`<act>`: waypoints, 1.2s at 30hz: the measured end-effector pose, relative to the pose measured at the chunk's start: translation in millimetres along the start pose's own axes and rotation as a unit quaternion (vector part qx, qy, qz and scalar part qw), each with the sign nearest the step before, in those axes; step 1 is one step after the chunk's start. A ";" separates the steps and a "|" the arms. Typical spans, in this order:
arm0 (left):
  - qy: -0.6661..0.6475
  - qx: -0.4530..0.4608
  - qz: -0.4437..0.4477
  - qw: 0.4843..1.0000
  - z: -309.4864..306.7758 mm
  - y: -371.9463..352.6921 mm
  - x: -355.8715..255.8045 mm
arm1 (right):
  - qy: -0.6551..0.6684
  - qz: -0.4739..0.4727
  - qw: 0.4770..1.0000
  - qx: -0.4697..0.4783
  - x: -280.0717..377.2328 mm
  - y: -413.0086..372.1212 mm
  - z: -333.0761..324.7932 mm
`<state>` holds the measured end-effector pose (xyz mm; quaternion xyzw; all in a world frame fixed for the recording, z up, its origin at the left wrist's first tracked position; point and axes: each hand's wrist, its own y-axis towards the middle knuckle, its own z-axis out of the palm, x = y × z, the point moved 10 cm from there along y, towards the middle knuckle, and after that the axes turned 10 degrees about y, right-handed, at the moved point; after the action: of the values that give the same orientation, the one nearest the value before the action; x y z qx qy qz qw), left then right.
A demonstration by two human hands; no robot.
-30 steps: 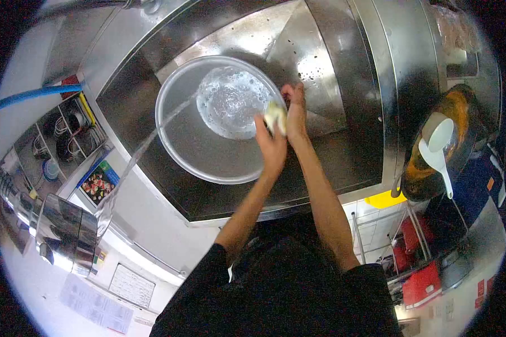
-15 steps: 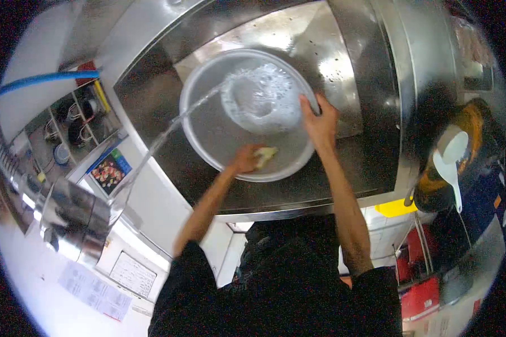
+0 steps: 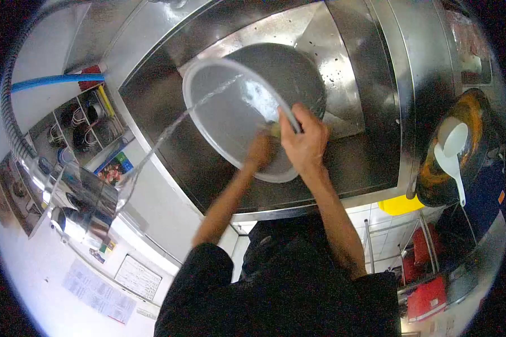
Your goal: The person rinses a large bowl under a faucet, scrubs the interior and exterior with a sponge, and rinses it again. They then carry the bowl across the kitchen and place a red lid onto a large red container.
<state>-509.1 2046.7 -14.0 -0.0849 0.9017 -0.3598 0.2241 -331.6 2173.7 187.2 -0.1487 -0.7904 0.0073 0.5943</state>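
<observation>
Your right hand [image 3: 305, 143] is clamped on the tilted bowl [image 3: 230, 112] rim. Left hand [image 3: 260, 151] blurred against sponge [image 3: 274, 130], grip unclear. Wall sheets [image 3: 98, 292] unreadable.

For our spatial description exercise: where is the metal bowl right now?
Head view, centre: the metal bowl stands tilted in the sink under the water stream, its rim gripped by the right hand, with the left hand inside it.

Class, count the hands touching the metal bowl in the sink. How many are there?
2. The right hand grips the rim of the bowl; the left hand, blurred, is pressed inside it.
</observation>
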 end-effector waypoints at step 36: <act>-0.069 0.024 -0.023 0.997 58.6 7.0 19.0 | 0.015 -0.035 0.999 0.010 -9.3 -15.4 34.2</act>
<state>-498.6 2010.0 -62.8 -0.1248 0.8729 -0.3796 0.2799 -364.9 2162.4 171.3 -0.1152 -0.7862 -0.0078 0.6071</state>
